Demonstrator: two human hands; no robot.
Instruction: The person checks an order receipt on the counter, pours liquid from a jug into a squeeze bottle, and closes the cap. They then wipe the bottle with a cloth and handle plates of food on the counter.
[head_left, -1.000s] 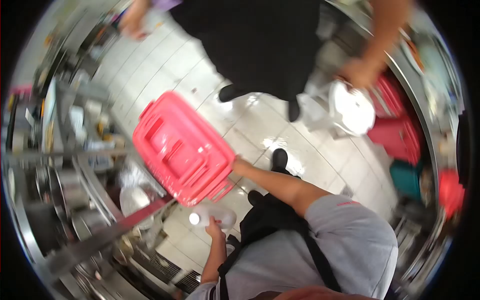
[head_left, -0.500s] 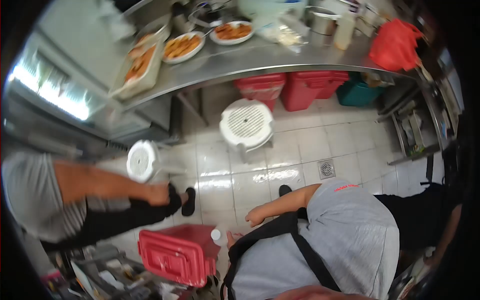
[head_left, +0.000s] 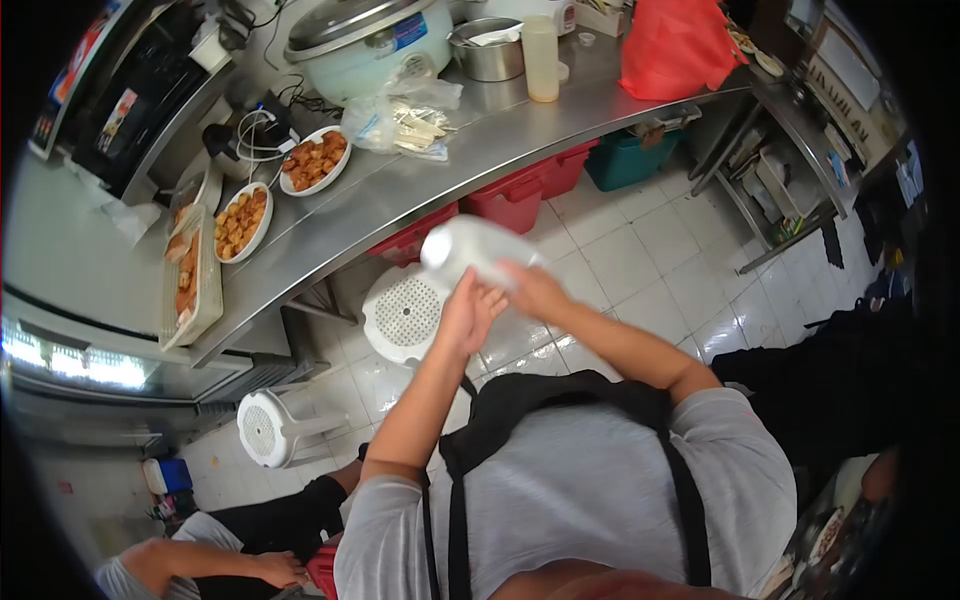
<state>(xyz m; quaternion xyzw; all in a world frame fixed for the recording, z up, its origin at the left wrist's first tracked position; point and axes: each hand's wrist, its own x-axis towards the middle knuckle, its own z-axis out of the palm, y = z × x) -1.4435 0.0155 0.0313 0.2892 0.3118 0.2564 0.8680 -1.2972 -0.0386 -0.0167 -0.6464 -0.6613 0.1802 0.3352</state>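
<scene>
A whitish bottle (head_left: 475, 248), blurred by motion, is held up above the white stool, its pale cap end pointing left. My right hand (head_left: 537, 292) is closed on the bottle's right, lower side. Just beneath the bottle, my left hand (head_left: 470, 315) has its palm up and fingers apart; whether it touches the bottle is unclear. The round white stool (head_left: 403, 318) stands on the tiled floor behind my left hand.
On the steel counter (head_left: 400, 195) are dishes of food (head_left: 238, 225), a plastic bag, a metal pot, a squeeze bottle and a red bag (head_left: 675, 50). Red and green bins (head_left: 637, 158) sit below. A second stool (head_left: 262, 430) and a person (head_left: 200, 560) are at lower left.
The view has turned towards the counter. The bottle has come up from low by my left hand, and my right hand, earlier at the red bin, is now on it. My left hand has opened.
</scene>
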